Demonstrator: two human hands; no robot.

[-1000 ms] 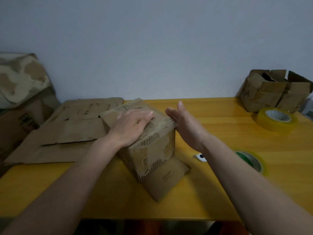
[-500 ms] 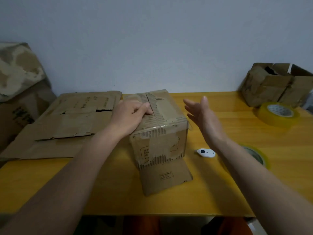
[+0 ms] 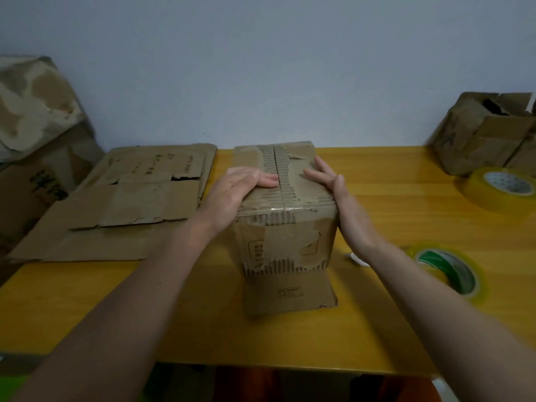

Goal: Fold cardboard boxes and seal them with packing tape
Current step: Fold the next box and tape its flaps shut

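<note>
— Now that squared up and sitting upright at the centre of the frame, cardboard box (image 3: pixel 285 210) with both top flaps down, seam (image 3: pixel 275 175) running away from the viewer. Half a second back, tilted and only half turned.

— And the hands?

— Left hand (image 3: pixel 236 188) flat on the left flap, fingers straight, pressing, gripping nothing. Right hand (image 3: pixel 333 187) newly arrived from mid-air, now laid open against the right flap and top right edge, fingers extended, no grip closed round anything.

— Meaning for the job?

— Folding of this end probably finished; flaps held shut, ready for taping. No fresh tape across the seam yet.

— Tape within reach?

— Green-cored tape roll (image 3: pixel 448 271) at lower right of the frame on the table (image 3: pixel 391 329), yellow tape roll (image 3: pixel 501 188) at far right. One hand needed to let go first, likely the right. One loose flap (image 3: pixel 290 293) lying flat toward the viewer at the box's foot.

— Anything else?

— Flattened cardboard (image 3: pixel 130 204) at left, apparently waiting.
</note>
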